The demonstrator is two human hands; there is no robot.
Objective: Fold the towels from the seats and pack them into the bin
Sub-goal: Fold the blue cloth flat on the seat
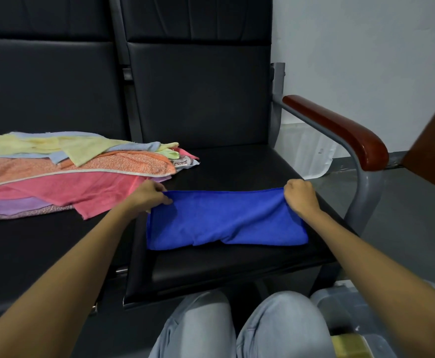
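My left hand and my right hand each pinch one far corner of the blue towel, which lies folded on the black seat, between my fingers and my knees. Just left of my left fingers a pile of coloured towels covers the next seat. The armrest stands right of my right fingers, and the bin is low beside my right knee.

The towel lies on the seat at your twelve o'clock, your left hand gripping its far corner at eleven and your right hand the corner at one. The towel pile sits on the next seat at ten; the armrest stands at two, and the bin is by your knee at five.
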